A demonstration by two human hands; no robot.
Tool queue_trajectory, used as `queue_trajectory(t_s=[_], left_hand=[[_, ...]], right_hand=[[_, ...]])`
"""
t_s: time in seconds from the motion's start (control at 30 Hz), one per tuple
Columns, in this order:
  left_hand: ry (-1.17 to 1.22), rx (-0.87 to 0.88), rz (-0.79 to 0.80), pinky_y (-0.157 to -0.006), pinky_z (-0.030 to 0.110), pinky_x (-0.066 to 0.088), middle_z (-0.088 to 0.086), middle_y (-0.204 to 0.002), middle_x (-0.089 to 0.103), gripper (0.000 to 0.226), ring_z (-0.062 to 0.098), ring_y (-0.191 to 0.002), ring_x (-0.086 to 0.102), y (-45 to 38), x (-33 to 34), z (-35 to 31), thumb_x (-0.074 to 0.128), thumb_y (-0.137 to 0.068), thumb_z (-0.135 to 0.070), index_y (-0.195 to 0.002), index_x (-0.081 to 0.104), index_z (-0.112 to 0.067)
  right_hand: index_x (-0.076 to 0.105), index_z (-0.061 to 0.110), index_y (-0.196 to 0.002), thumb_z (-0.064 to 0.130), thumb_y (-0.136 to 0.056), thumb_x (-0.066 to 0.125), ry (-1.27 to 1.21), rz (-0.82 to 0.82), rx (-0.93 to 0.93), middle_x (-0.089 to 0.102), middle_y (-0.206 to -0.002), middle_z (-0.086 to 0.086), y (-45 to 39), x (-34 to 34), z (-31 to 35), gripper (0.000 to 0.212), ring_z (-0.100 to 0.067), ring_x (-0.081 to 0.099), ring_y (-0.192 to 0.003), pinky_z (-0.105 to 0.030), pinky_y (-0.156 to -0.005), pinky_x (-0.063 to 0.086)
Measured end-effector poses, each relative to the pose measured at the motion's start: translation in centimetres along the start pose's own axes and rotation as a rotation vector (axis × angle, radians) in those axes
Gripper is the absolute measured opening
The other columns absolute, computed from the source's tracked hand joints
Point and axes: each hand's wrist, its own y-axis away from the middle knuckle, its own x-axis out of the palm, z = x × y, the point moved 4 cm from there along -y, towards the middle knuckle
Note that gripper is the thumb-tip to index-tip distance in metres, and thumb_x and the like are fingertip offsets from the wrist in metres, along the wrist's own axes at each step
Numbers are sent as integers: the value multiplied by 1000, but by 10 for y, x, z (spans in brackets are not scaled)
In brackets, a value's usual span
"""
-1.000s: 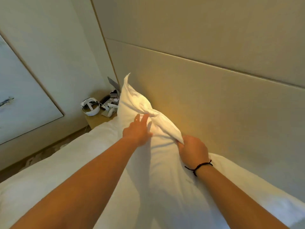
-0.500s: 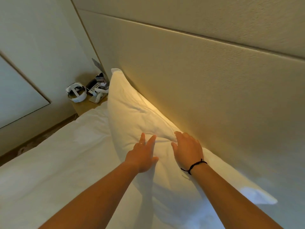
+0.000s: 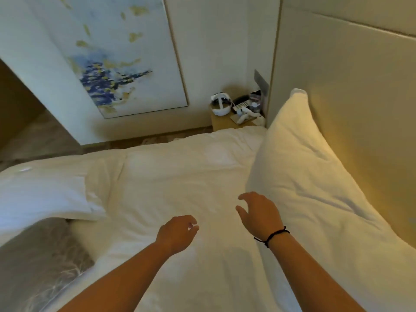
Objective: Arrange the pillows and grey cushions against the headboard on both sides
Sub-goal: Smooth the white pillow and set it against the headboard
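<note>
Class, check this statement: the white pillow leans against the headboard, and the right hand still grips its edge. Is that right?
Not quite. The head view shows the right hand off the white pillow, gripping nothing. The pillow does lean against the headboard.

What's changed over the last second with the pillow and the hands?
Both hands have let go. The left hand and right hand, which pressed and gripped the pillow a second ago, have pulled back and now hover loosely open over the duvet. The view has swung left. The pillow stays leaning against the headboard; the nightstand clutter is unchanged.
</note>
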Motion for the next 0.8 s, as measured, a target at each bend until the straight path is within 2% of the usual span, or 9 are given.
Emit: queue_trajectory(t_s=[0.1,0.17,0.33,0.43,0.6,0.7,0.8], left_hand=[[88,-200,-149,-82,25,44,-20,-110,67,25,4,-98,61,36,-29,92,50,-95,-52,-113,62,-40],[153,-305,-235,-86,27,49,-19,-108,67,21,4,-98,62,63,-44,147,51,-95,-49,-110,63,-40],[228,-512,-346,-90,27,50,-17,-116,64,26,5,-103,62,126,-55,264,49,-97,-49,-116,62,-39],[285,-574,-387,-89,27,49,-16,-118,65,27,6,-103,63,144,-57,331,49,-97,-48,-118,63,-39],[395,-600,-406,-86,35,54,-13,-102,69,17,11,-96,66,134,-65,442,48,-95,-39,-98,64,-39],[414,-591,-414,-85,37,55,-7,-109,71,24,15,-99,66,108,-70,504,49,-95,-38,-109,67,-34],[396,-635,-422,-77,34,55,-7,-102,72,27,17,-91,66,80,-70,566,45,-95,-40,-108,68,-34]], right_hand=[[53,30,-129,41,-97,47,48,111,-205,57,-132,8,-23,45,77,34,-17,55,-115,-33,-97,43],[52,32,-130,41,-98,45,74,178,-324,55,-134,9,-33,77,133,34,-17,54,-117,-33,-97,42],[49,32,-134,37,-98,47,40,356,-514,52,-139,10,-26,156,267,36,-16,51,-122,-33,-102,40],[46,32,-135,37,-97,48,13,449,-547,52,-139,11,-17,204,332,38,-14,50,-123,-32,-104,38],[41,32,-140,37,-98,46,74,521,-530,51,-139,10,-28,281,414,42,-15,50,-123,-31,-103,39],[41,32,-140,37,-97,48,134,547,-502,53,-138,7,-48,326,450,43,-17,53,-121,-32,-101,42],[41,31,-140,37,-97,49,185,557,-465,51,-140,6,-75,370,476,44,-18,51,-124,-34,-102,42]])
